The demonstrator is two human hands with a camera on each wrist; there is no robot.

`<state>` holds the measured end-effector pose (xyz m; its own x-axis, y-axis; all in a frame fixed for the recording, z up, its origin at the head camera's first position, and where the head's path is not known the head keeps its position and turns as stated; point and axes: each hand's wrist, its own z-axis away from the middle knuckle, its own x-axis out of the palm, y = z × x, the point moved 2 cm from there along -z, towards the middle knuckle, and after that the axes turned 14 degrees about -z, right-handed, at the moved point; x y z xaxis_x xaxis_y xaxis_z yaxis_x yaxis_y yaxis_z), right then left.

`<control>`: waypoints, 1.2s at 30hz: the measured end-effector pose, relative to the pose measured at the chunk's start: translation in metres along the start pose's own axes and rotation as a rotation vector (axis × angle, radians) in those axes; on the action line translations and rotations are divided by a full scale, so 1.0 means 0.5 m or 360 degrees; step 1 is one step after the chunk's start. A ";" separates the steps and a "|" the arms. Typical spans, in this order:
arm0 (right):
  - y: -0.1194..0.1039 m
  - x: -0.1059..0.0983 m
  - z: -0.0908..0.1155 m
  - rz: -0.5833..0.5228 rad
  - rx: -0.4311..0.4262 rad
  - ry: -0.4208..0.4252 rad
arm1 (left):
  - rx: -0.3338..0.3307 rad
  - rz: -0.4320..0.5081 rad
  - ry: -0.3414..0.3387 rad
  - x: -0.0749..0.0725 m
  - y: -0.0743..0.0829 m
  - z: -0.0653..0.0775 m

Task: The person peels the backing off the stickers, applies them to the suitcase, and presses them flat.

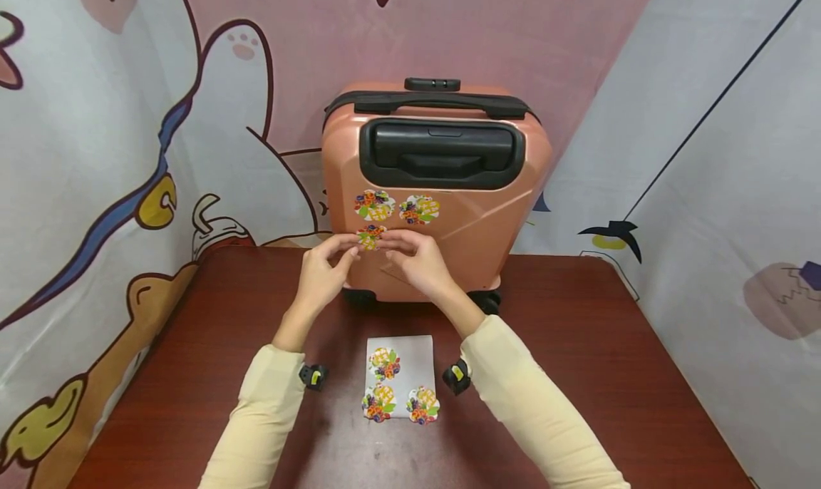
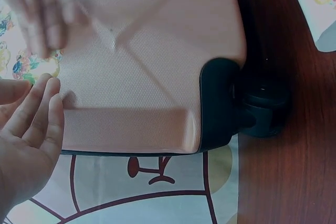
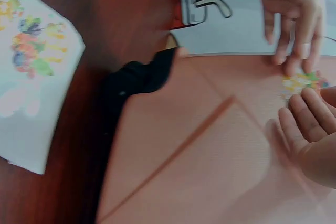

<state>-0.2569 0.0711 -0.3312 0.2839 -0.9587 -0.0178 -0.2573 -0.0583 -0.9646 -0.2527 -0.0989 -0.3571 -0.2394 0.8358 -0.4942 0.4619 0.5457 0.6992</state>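
A dark reddish-brown wooden table (image 1: 577, 346) bears, along its far edge, an upright salmon-pink hard-shell suitcase (image 1: 474, 239) with black trim. Nearer, about midway between the table's left and right edges, lies a white paper sheet (image 1: 417, 361) carrying colourful fruit-printed stickers (image 1: 385, 363). The left hand (image 1: 323, 271) has its fingertips at the working sticker's left edge; whether thumb and finger pinch it I cannot tell. The right hand (image 1: 420, 264) holds its fingers nearly straight at the right edge, thumb apart. Between them, neither nearer, is the roundish fruit-printed working sticker (image 1: 369, 239), with no clear long axis, at the suitcase front's left side, just below two matching stickers (image 1: 420, 209); whether it lies flat is unclear.
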 end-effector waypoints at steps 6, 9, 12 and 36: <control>-0.022 -0.003 -0.001 -0.0011 -0.0116 0.0008 | 0.0008 0.0000 0.0011 -0.003 0.014 0.000; -0.002 -0.006 0.004 0.0009 -0.0032 -0.0001 | -0.0006 -0.0019 0.0005 -0.015 0.042 0.005; 0.020 -0.009 0.008 0.0001 0.0070 -0.0022 | -0.0017 -0.0037 -0.0006 -0.026 0.066 0.011; -0.009 -0.014 0.002 0.0073 -0.0024 -0.0044 | -0.0014 -0.0031 -0.0021 -0.017 0.041 0.008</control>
<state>-0.2566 0.0785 -0.3269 0.2972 -0.9523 -0.0692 -0.2844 -0.0191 -0.9585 -0.2376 -0.0949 -0.3406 -0.2368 0.8243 -0.5143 0.4496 0.5622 0.6941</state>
